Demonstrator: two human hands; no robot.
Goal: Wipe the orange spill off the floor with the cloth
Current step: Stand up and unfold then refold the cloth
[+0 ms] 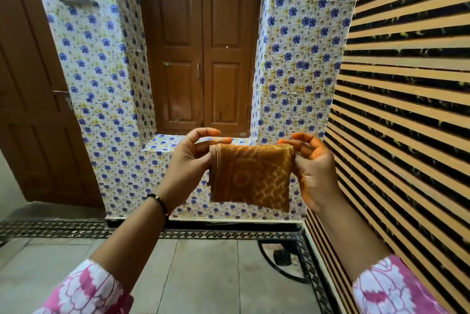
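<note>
The left hand [189, 158] and the right hand [311, 168] each pinch a top corner of the folded orange cloth [250, 176], holding it up in the air in front of the flowery wall [106, 100]. No orange spill shows on the grey floor [203, 275] here. I think the wiping may be done, or the spill is out of sight.

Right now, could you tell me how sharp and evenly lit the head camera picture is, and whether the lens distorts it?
Head view: the folded orange patterned cloth, pinched by the left hand and the right hand, is fairly sharp, its lower edge slightly soft; lighting is even and warm, no glare; wide-angle distortion bends the striped slatted wall and the brown wooden door at the edges.
</note>
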